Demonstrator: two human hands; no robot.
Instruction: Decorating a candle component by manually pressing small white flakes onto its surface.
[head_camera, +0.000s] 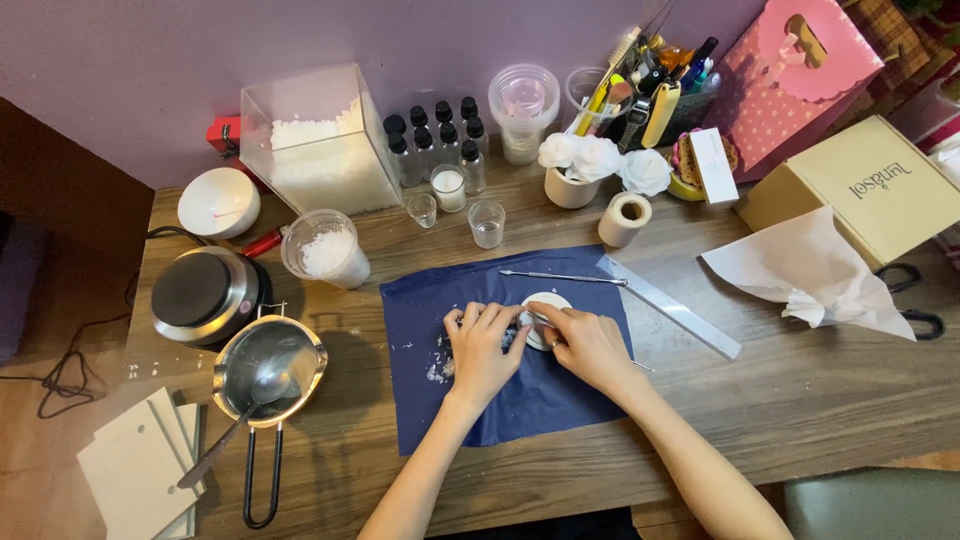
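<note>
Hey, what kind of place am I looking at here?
Probably a home craft desk set up for candle making: a clear plastic box of white wax flakes, a round electric hotplate beside a small metal melting pot, and small glass votive cups on the wooden tabletop.

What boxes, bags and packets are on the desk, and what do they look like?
Tan cardboard box: far right, flat and square, dark print on its lid.
Pink gift bag: back right, dotted, with a cut-out handle flap.
Small white box: beside the bag, long and narrow.
Clear plastic box: back left, tall, half full of white flakes.
</note>
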